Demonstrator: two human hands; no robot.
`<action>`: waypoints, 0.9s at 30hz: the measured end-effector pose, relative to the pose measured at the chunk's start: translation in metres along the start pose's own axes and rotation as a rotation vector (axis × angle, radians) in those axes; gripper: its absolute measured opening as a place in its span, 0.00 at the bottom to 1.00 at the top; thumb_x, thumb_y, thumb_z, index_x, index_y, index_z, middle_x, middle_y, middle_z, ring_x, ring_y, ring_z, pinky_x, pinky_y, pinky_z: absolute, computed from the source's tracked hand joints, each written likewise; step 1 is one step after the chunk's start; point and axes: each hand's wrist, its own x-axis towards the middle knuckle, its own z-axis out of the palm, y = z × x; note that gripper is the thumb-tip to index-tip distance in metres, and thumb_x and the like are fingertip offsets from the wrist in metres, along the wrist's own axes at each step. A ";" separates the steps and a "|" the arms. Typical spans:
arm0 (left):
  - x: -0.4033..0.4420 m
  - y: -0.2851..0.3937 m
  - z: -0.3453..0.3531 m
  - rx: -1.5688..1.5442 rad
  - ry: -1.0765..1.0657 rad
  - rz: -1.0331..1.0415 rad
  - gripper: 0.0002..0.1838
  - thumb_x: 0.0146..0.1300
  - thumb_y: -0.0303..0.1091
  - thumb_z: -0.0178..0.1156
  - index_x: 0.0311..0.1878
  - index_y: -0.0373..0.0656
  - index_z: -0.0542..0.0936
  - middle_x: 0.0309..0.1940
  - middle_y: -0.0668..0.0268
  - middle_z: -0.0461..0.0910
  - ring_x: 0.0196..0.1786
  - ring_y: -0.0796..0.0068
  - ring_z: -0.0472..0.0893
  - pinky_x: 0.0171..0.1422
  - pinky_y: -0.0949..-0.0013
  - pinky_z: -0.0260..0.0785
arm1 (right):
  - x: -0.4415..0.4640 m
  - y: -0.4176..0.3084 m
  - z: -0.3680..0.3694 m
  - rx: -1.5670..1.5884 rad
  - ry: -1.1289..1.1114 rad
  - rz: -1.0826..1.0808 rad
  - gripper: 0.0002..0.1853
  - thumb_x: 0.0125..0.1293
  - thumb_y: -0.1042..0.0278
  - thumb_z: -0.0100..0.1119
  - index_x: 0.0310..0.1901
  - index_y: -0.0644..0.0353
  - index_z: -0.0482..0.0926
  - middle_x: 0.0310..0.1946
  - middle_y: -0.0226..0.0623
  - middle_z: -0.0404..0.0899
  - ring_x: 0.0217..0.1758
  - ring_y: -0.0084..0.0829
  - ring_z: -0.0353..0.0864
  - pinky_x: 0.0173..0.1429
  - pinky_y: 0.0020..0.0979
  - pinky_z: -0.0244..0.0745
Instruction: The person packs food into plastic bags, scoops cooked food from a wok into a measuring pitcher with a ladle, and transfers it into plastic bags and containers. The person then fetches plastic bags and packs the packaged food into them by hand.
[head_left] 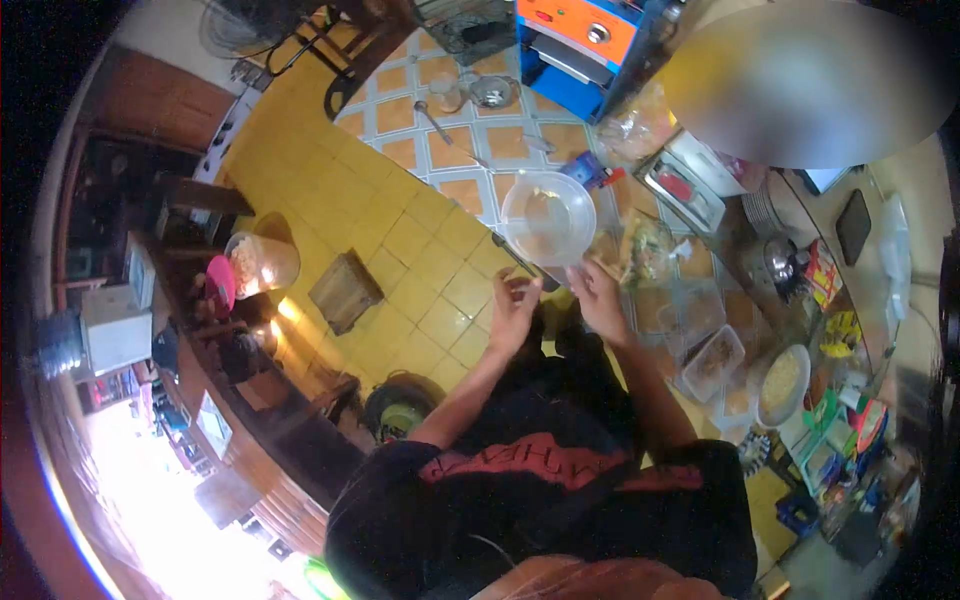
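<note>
A round, clear plastic bowl point(550, 220) with a little pale food inside stands at the edge of the tiled table point(455, 150). My right hand point(598, 300) is just below the bowl's lower right rim, fingers bent and close to it; whether they touch it is unclear. To the left, below the bowl, my left hand point(516, 305) is raised with its thumb and fingertips drawn together. Anything between those fingertips is too small to make out. A plastic bag with greens point(648, 250) lies right of the bowl.
An orange and blue machine point(570, 50) stands at the table's back. Rectangular plastic containers point(714, 364) and a bowl of pale food point(781, 385) are at the right. A wooden stool point(345, 292) and a bucket point(264, 264) stand on the left. A large metallic dome point(810, 85) hangs upper right.
</note>
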 end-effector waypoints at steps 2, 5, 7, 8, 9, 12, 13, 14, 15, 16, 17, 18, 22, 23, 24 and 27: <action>-0.016 0.020 0.018 0.043 0.106 0.418 0.38 0.61 0.44 0.59 0.66 0.37 0.51 0.58 0.47 0.62 0.57 0.60 0.69 0.54 0.65 0.67 | -0.040 -0.007 -0.006 0.130 0.044 -0.041 0.15 0.67 0.63 0.51 0.49 0.64 0.74 0.37 0.37 0.81 0.41 0.25 0.79 0.47 0.31 0.72; -0.052 0.063 0.035 -0.004 -0.077 0.393 0.38 0.62 0.37 0.55 0.67 0.32 0.47 0.64 0.44 0.52 0.65 0.50 0.59 0.64 0.59 0.59 | -0.099 -0.038 -0.016 0.086 0.087 0.072 0.14 0.68 0.64 0.50 0.49 0.64 0.74 0.39 0.36 0.80 0.40 0.27 0.78 0.46 0.31 0.72; -0.066 0.067 0.050 0.173 -0.136 0.659 0.37 0.62 0.35 0.53 0.67 0.29 0.46 0.65 0.43 0.51 0.66 0.45 0.58 0.66 0.57 0.56 | -0.132 -0.043 -0.023 -0.043 0.080 -0.042 0.13 0.68 0.62 0.50 0.46 0.63 0.75 0.36 0.40 0.79 0.37 0.31 0.77 0.44 0.32 0.71; -0.073 0.070 0.057 0.301 -0.136 0.782 0.36 0.61 0.32 0.51 0.66 0.28 0.47 0.65 0.40 0.51 0.64 0.42 0.59 0.65 0.56 0.57 | -0.148 -0.037 -0.024 -0.043 0.130 -0.036 0.13 0.68 0.62 0.50 0.46 0.63 0.75 0.36 0.40 0.79 0.37 0.31 0.77 0.44 0.32 0.71; -0.083 0.073 0.064 0.427 -0.134 0.909 0.34 0.60 0.28 0.49 0.66 0.26 0.47 0.64 0.38 0.51 0.63 0.39 0.60 0.64 0.55 0.58 | -0.165 -0.026 -0.023 -0.074 0.199 -0.044 0.13 0.67 0.62 0.51 0.45 0.63 0.75 0.34 0.42 0.79 0.35 0.34 0.76 0.43 0.33 0.71; -0.108 0.082 0.100 0.410 -0.337 1.024 0.32 0.56 0.25 0.48 0.65 0.26 0.52 0.62 0.36 0.57 0.60 0.38 0.65 0.63 0.56 0.60 | -0.220 -0.016 -0.037 -0.121 0.302 0.122 0.12 0.64 0.63 0.53 0.41 0.64 0.76 0.32 0.49 0.77 0.34 0.46 0.76 0.42 0.37 0.71; -0.119 0.080 0.113 0.413 -0.397 1.042 0.32 0.56 0.25 0.48 0.65 0.26 0.52 0.62 0.36 0.57 0.60 0.38 0.65 0.63 0.56 0.60 | -0.242 -0.034 -0.050 -0.254 0.305 0.089 0.11 0.64 0.64 0.52 0.40 0.64 0.76 0.32 0.50 0.77 0.35 0.49 0.76 0.41 0.39 0.72; -0.130 0.078 0.128 0.481 -0.449 1.075 0.32 0.55 0.24 0.48 0.64 0.29 0.55 0.60 0.38 0.60 0.58 0.39 0.67 0.60 0.56 0.63 | -0.266 -0.052 -0.063 -0.391 0.308 0.064 0.11 0.64 0.65 0.51 0.39 0.64 0.76 0.31 0.51 0.76 0.36 0.52 0.76 0.40 0.41 0.72; -0.146 0.074 0.143 0.550 -0.498 1.107 0.31 0.54 0.23 0.47 0.64 0.31 0.57 0.59 0.40 0.64 0.56 0.41 0.69 0.57 0.56 0.66 | -0.295 -0.066 -0.076 -0.376 0.361 0.086 0.11 0.64 0.65 0.51 0.39 0.64 0.76 0.31 0.51 0.76 0.36 0.52 0.76 0.40 0.41 0.72; -0.165 0.069 0.157 0.554 -0.554 1.118 0.31 0.54 0.23 0.47 0.64 0.31 0.57 0.59 0.40 0.64 0.56 0.41 0.69 0.57 0.56 0.66 | -0.327 -0.079 -0.089 -0.326 0.405 0.094 0.10 0.63 0.66 0.51 0.39 0.64 0.76 0.32 0.51 0.76 0.37 0.52 0.77 0.40 0.42 0.73; -0.186 0.065 0.170 0.633 -0.623 1.101 0.31 0.54 0.24 0.48 0.64 0.34 0.59 0.59 0.42 0.65 0.55 0.43 0.71 0.53 0.55 0.69 | -0.355 -0.080 -0.099 -0.276 0.451 0.096 0.10 0.63 0.67 0.50 0.39 0.64 0.75 0.32 0.51 0.76 0.39 0.52 0.77 0.41 0.43 0.73; -0.206 0.060 0.186 0.712 -0.695 1.089 0.30 0.54 0.24 0.48 0.64 0.37 0.60 0.59 0.45 0.66 0.54 0.45 0.72 0.48 0.54 0.71 | -0.378 -0.067 -0.106 -0.260 0.506 0.114 0.10 0.63 0.67 0.50 0.39 0.64 0.75 0.32 0.51 0.76 0.39 0.52 0.77 0.41 0.43 0.73; -0.298 0.030 0.231 0.780 -0.923 1.183 0.30 0.54 0.25 0.48 0.64 0.42 0.61 0.59 0.47 0.67 0.49 0.47 0.76 0.42 0.54 0.73 | -0.453 -0.027 -0.136 -0.825 0.781 0.119 0.10 0.59 0.72 0.47 0.40 0.66 0.74 0.35 0.50 0.77 0.36 0.50 0.78 0.42 0.42 0.76; -0.315 0.014 0.241 0.771 -0.978 1.282 0.30 0.55 0.25 0.48 0.64 0.42 0.61 0.59 0.48 0.67 0.48 0.47 0.76 0.41 0.54 0.74 | -0.466 -0.013 -0.142 -0.833 0.738 0.343 0.11 0.59 0.71 0.48 0.40 0.65 0.74 0.35 0.50 0.76 0.37 0.49 0.78 0.42 0.42 0.76; -0.336 0.002 0.252 0.754 -1.035 1.385 0.30 0.55 0.26 0.48 0.65 0.43 0.61 0.59 0.49 0.67 0.47 0.48 0.77 0.41 0.55 0.74 | -0.480 0.005 -0.143 -0.820 0.692 0.565 0.11 0.58 0.70 0.48 0.40 0.64 0.74 0.36 0.50 0.76 0.38 0.48 0.78 0.42 0.43 0.76; -0.399 -0.022 0.272 0.846 -1.280 1.313 0.28 0.57 0.27 0.47 0.64 0.42 0.61 0.59 0.48 0.66 0.48 0.47 0.76 0.42 0.55 0.74 | -0.517 0.044 -0.145 -0.783 0.811 0.888 0.06 0.55 0.72 0.53 0.33 0.63 0.78 0.35 0.43 0.78 0.38 0.36 0.80 0.37 0.34 0.78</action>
